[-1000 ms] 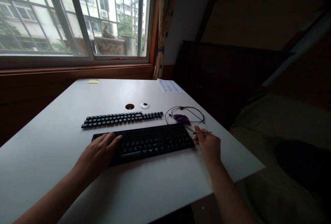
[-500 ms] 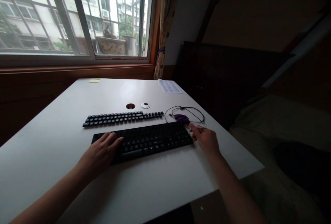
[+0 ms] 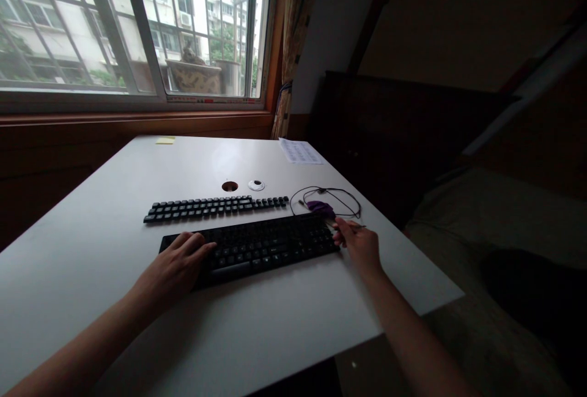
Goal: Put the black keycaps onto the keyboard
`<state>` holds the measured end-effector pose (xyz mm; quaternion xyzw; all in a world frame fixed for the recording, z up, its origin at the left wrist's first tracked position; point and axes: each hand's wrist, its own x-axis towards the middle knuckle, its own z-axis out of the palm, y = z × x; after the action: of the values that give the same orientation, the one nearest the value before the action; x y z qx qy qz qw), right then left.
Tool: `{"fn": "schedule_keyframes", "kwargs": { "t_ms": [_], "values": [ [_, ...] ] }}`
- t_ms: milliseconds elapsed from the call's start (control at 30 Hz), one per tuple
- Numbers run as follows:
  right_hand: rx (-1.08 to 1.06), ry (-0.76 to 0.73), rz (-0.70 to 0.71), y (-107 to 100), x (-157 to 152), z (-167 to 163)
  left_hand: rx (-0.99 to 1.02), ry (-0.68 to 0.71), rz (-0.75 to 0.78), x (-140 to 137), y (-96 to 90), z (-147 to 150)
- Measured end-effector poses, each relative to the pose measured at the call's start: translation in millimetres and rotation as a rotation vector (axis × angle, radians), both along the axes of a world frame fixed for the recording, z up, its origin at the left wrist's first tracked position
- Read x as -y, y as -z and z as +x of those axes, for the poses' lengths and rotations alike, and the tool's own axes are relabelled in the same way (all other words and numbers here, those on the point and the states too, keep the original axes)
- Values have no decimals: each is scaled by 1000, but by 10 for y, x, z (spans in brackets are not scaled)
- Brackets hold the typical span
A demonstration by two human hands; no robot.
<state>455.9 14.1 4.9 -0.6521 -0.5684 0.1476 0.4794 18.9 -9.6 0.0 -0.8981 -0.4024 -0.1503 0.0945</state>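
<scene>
A black keyboard [image 3: 261,250] lies at a slight slant on the white table. Across its left end rests my left hand [image 3: 183,256], fingers bent together over the keys and holding it by that end. At the keyboard's right end my right hand [image 3: 355,241] is closed in a pinch around a thin stick-like tool, whose dark end [image 3: 362,226] sticks out to the right of the fingers. The tool's kind is too small to tell. Just behind that hand lies a crumpled purple cloth [image 3: 321,208]. Rows of loose black keycaps [image 3: 215,207] stand behind the keyboard.
A thin black cable [image 3: 353,198] lies coiled around the cloth. Farther back are a round table hole [image 3: 230,186], a white round cover [image 3: 256,185], a printed sheet [image 3: 300,152] and a yellow note [image 3: 166,140]. The table [image 3: 68,250] ends at a window wall.
The whole view has shifted slightly. My right hand keeps its pinch at the keyboard's right end, slightly turned, with more of the tool's dark end showing. The left hand stays on the keyboard.
</scene>
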Motion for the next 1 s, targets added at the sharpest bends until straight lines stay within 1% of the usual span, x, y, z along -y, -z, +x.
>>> {"fn": "schedule_keyframes", "kwargs": {
  "t_ms": [100,267,333,533,733,900,1000],
  "values": [
    [36,-9,12,-2,6,-3,-9,-10,-10,-2,7,-3],
    [320,-20,14,-124,-49,-34,-28,-21,-19,-4,14,-6],
    [385,-29,-4,-175,-87,-49,-38,-19,-18,-8,16,-10],
    [352,-19,-70,-240,-204,-70,-35,-13,-23,-15,12,-15],
    [412,11,-97,-243,-301,-98,-28,-32,-24,8,-1,2],
    [472,35,-92,-181,-309,-111,-14,-33,0,21,-15,24],
    [448,55,-85,-111,-318,-98,-12,-36,-10,29,-33,34]
  ]
}}
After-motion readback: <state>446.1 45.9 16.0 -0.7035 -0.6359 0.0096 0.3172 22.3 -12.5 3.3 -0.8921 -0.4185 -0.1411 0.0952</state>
